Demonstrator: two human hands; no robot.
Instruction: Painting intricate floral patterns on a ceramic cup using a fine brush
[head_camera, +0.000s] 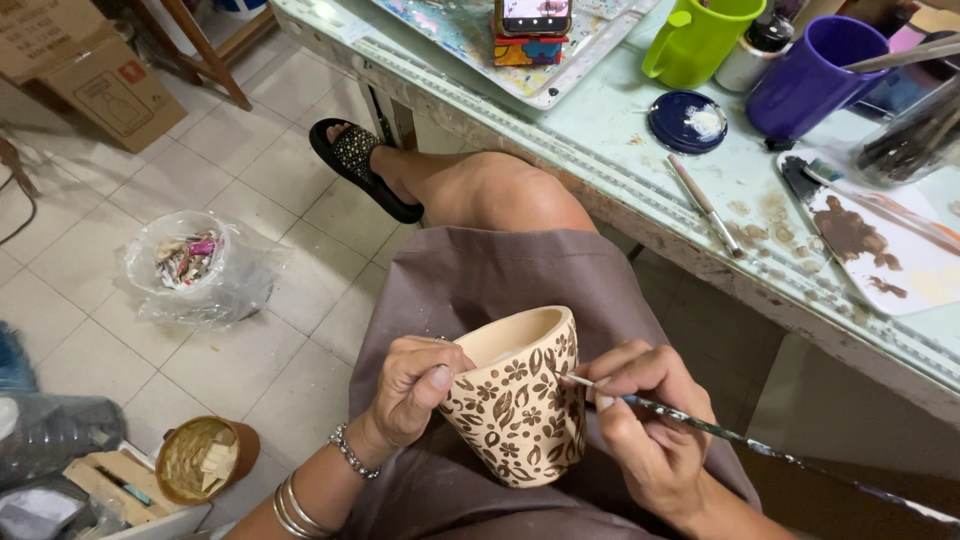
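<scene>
I see a cream ceramic cup (520, 400) with a brown leaf-and-flower pattern, held over the lap, above the mauve-grey skirt (480, 280), opening tilted up and away from the camera.

Left hand (415, 388) is closed on the cup's rim and left wall: thumb on the outside, fingers curled around the side and behind. Firm hold, cup fully carried by this hand. Silver bracelets (315, 495) on that wrist and forearm.

Right hand (645, 420) is pinched shut on a thin paintbrush (700, 425), pencil grip. Brush tip touches the cup's right wall just below the rim; the handle runs out to the lower right.

Outward from there: bare knee (510, 190) above the skirt, foot in a black sandal (360, 165) on the tiled floor (250, 330).

The worktable (620, 150) is on the right, well apart from the cup. On it: a second brush (705, 205) lying loose, a dark blue lid (688, 122) with a white paint blob, a palette (880, 250) smeared brown, a purple mug (810, 75), a green mug (700, 40), and a phone (532, 15) propped on a paint-stained tray (470, 40).

Floor side, left: clear plastic bag (195, 270) of scraps, a brown round pot (205, 460) near the lower edge, cardboard boxes (90, 70) top left.
</scene>
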